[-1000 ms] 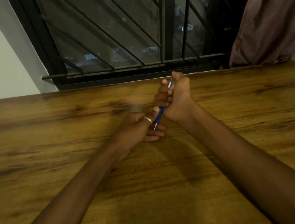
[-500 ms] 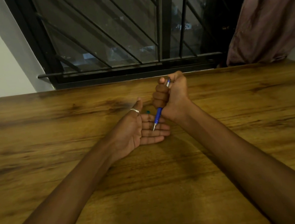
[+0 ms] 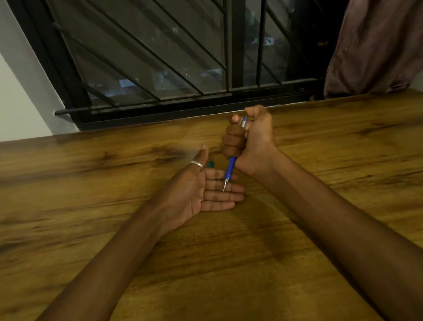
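My right hand point(image 3: 251, 139) grips a blue pen point(image 3: 230, 169) in a fist, its metal tip pointing down and its silver top end showing above the curled fingers. My left hand point(image 3: 203, 190) lies palm up on the wooden table point(image 3: 77, 203) with its fingers straight, a silver ring on the thumb. The pen's tip hangs just over the left fingers. A small teal object point(image 3: 210, 164) peeks out behind the left thumb; I cannot tell what it is.
A black barred window point(image 3: 155, 60) stands behind the table's far edge. A brown curtain point(image 3: 380, 27) hangs at the far right, and a white wall fills the far left.
My left hand let go of the pen's lower end, turned palm up and flattened on the table. The right hand kept its grip on the pen and barely moved.
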